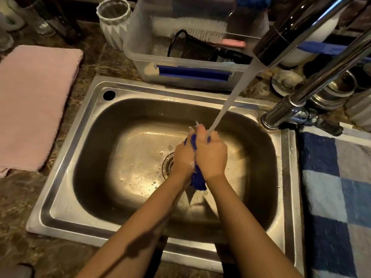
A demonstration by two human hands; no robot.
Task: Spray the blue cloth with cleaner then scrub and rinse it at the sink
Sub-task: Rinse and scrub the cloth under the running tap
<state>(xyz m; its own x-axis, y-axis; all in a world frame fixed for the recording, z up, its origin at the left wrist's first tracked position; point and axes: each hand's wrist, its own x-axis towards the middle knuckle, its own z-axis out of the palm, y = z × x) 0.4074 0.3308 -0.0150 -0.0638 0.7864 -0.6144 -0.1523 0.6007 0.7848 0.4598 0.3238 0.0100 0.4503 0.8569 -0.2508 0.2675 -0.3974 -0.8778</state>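
The fingers [201, 131] of both hands are curled tight around the blue cloth [197, 180], which is bunched up between the palms. The left hand [183, 158] and right hand [212, 157] press together, backs up. One blue end hangs out below the wrists and a little shows near the fingertips. Water [230, 97] from the tap [297, 25] lands on the right hand's fingers. The hands are over the drain [167, 163], inside the steel sink [60, 197]. On the counter [20, 207] a pink towel [34, 105] lies left of the sink and a checked mat [337, 187] lies right of it. Behind it stands a clear tub [140, 57] holding a brush [190, 27] and a black mesh cup [186, 47].
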